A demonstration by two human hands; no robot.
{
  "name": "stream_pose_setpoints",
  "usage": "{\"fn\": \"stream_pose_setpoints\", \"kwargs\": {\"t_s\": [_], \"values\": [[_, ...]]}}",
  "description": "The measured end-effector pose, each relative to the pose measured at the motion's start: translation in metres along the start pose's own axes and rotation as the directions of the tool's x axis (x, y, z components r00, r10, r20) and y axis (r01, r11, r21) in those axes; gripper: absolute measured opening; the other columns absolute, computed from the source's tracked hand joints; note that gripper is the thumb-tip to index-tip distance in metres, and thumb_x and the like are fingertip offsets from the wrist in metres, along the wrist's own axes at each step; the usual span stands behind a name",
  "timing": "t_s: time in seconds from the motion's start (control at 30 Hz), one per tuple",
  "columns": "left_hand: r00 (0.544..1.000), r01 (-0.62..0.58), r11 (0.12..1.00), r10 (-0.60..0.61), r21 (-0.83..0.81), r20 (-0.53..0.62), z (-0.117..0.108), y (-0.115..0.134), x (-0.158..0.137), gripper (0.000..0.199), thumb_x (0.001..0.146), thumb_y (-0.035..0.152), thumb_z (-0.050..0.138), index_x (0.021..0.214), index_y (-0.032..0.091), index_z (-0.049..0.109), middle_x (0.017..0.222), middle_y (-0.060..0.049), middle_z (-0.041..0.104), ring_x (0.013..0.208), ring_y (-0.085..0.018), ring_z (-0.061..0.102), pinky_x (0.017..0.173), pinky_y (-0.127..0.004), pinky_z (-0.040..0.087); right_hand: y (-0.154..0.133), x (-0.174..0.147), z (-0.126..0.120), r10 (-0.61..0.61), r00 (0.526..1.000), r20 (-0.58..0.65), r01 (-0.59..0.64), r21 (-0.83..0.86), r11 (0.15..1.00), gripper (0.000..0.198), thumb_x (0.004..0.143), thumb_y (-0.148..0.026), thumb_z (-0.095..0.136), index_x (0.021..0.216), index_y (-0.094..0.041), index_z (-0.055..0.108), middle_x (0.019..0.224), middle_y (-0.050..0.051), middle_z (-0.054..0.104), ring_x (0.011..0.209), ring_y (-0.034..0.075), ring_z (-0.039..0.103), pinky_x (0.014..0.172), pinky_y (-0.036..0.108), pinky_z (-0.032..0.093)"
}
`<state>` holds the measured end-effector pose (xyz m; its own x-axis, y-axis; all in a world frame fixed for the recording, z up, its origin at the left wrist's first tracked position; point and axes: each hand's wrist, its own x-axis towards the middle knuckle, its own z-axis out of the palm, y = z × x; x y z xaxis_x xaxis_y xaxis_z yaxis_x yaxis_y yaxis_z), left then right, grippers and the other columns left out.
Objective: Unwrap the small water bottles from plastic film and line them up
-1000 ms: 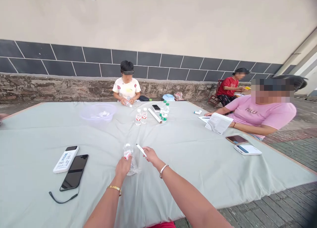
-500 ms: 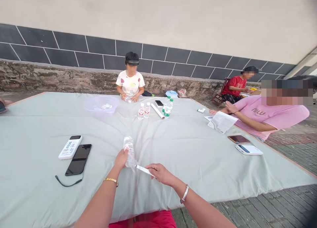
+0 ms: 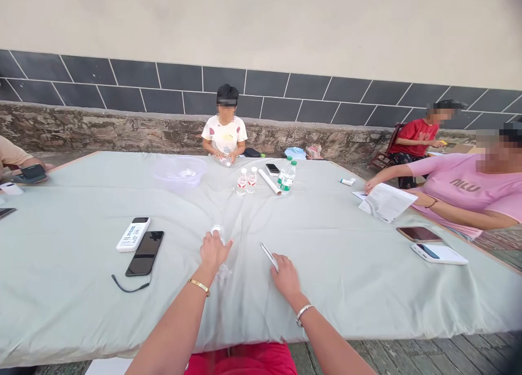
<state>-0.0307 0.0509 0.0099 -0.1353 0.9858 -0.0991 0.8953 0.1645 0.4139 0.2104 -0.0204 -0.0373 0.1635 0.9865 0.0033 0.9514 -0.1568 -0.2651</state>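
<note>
In front of me on the table lies a clear plastic bottle [image 3: 217,229], partly hidden under my left hand [image 3: 214,250]. That hand rests across the bottle with its thumb stretched away to the right. Crumpled clear plastic [image 3: 224,273] shows below the wrist side of the bottle. My right hand [image 3: 286,277] is low on the cloth, its fingers closed around a slim white and silver tool [image 3: 267,252]. The tool points up and left, apart from the bottle; whether it is a pen or a utility knife I cannot make out.
A black phone [image 3: 145,254] and white power bank [image 3: 134,234] lie left. Ahead stand a purple basin [image 3: 179,174], two small bottles [image 3: 247,181], a white roll [image 3: 269,181] and green-capped bottles [image 3: 288,176]. Several people sit around; one handles a white sheet [image 3: 389,202].
My right hand has drawn the slim tool away from the bottle, to the right. My left hand has turned over, from gripping the bottle's side to lying on top. The view has swung left.
</note>
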Motion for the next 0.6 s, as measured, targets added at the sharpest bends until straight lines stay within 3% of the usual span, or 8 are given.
{"fn": "stream_pose_setpoints", "kwargs": {"t_s": [0.07,0.13,0.23,0.47,0.53,0.6], "values": [[1.0,-0.006,0.999,0.007,0.052,-0.021,0.006,0.011,0.004,0.056,0.078,0.052,0.056,0.117,0.012,0.05,0.118,-0.018,0.054,0.112,-0.032,0.053,0.08,-0.035,0.043,-0.001,-0.007,0.002,-0.017,1.0,0.004,0.017,0.009,1.0,0.049,0.082,-0.015,0.043,0.131,-0.016,0.051,0.126,0.011,0.055,0.112,0.025,0.051,0.095,0.033,0.039],[1.0,0.009,0.997,-0.008,0.075,-0.013,0.01,0.012,0.009,0.047,0.081,0.041,0.056,0.115,0.011,0.05,0.116,-0.018,0.055,0.107,-0.03,0.057,0.078,-0.034,0.043,0.002,-0.013,0.004,-0.037,0.999,0.015,0.036,0.028,0.999,0.051,0.081,-0.015,0.044,0.131,-0.016,0.051,0.128,0.011,0.053,0.115,0.024,0.05,0.096,0.033,0.038],[1.0,0.01,0.999,-0.011,0.049,0.015,0.01,-0.001,0.015,0.031,0.091,0.032,0.038,0.11,0.014,0.055,0.111,-0.016,0.059,0.096,-0.025,0.062,0.074,-0.032,0.042,0.009,-0.017,0.005,-0.05,0.999,0.012,0.049,0.053,0.997,0.051,0.08,-0.014,0.043,0.131,-0.015,0.051,0.128,0.011,0.053,0.115,0.023,0.05,0.099,0.032,0.037],[0.999,0.054,0.998,-0.054,0.031,-0.01,-0.006,-0.032,0.013,0.043,0.097,0.031,0.015,0.098,0.018,0.056,0.095,-0.012,0.067,0.086,-0.02,0.064,0.066,-0.029,0.041,0.005,-0.014,0.001,-0.027,0.999,-0.02,0.029,0.082,0.996,0.052,0.079,-0.013,0.043,0.131,-0.016,0.051,0.128,0.011,0.053,0.113,0.024,0.052,0.097,0.035,0.04],[0.999,0.049,0.998,-0.049,0.026,-0.009,-0.007,-0.027,0.014,0.041,0.095,0.04,0.021,0.1,0.018,0.055,0.097,-0.012,0.067,0.089,-0.023,0.064,0.066,-0.03,0.042,-0.005,-0.015,-0.001,-0.042,0.998,-0.038,0.045,0.084,0.995,0.052,0.079,-0.013,0.044,0.13,-0.016,0.052,0.129,0.011,0.052,0.115,0.025,0.051,0.097,0.036,0.041],[1.0,0.01,1.0,-0.01,0.012,0.016,-0.004,-0.018,0.017,0.038,0.088,0.049,0.04,0.102,0.018,0.056,0.099,-0.013,0.067,0.092,-0.025,0.064,0.069,-0.031,0.043,-0.014,-0.016,-0.002,-0.084,0.995,-0.054,0.088,0.096,0.991,0.051,0.08,-0.014,0.044,0.13,-0.017,0.052,0.13,0.012,0.051,0.117,0.026,0.05,0.098,0.038,0.041]]}}
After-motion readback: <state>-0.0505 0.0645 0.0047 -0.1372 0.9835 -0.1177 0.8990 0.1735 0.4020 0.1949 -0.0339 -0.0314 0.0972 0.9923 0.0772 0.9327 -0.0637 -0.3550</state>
